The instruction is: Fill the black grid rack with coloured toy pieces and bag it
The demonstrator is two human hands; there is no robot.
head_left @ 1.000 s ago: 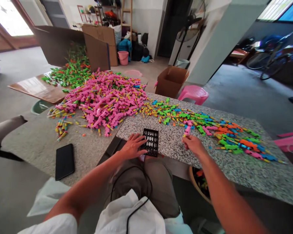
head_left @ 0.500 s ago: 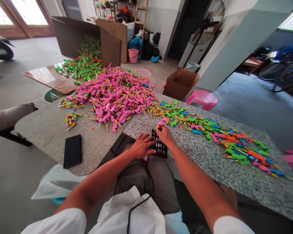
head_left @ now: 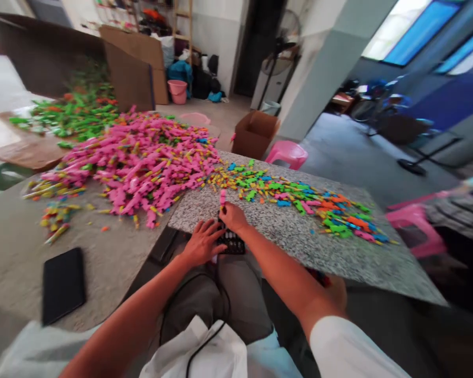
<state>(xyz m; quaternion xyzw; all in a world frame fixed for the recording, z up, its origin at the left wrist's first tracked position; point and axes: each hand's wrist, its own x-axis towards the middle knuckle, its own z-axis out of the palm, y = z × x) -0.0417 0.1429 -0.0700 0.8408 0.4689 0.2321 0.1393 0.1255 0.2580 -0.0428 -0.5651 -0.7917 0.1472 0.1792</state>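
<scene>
A black tray (head_left: 234,245) with rows of holes lies at the table's near edge, over my lap. My left hand (head_left: 202,242) rests on its left side with the fingers spread, holding nothing. My right hand (head_left: 234,217) is at the far edge of the tray, its fingertips pinched round a small pink plastic toy (head_left: 223,196) that stands upright. The toy's lower end is hidden by the fingers, so I cannot tell whether it sits in a hole.
A large heap of pink toys (head_left: 142,157) covers the table's far left. Multicoloured toys (head_left: 299,197) stretch along the right side. Green toys (head_left: 79,113) spill from a big cardboard box (head_left: 128,79). A black phone (head_left: 63,286) lies at left; pink stools (head_left: 287,153) stand beyond.
My view has turned to the right, so everything sits further left. The pink toy in my right hand has gone from tilted to upright. My left hand stays on the tray.
</scene>
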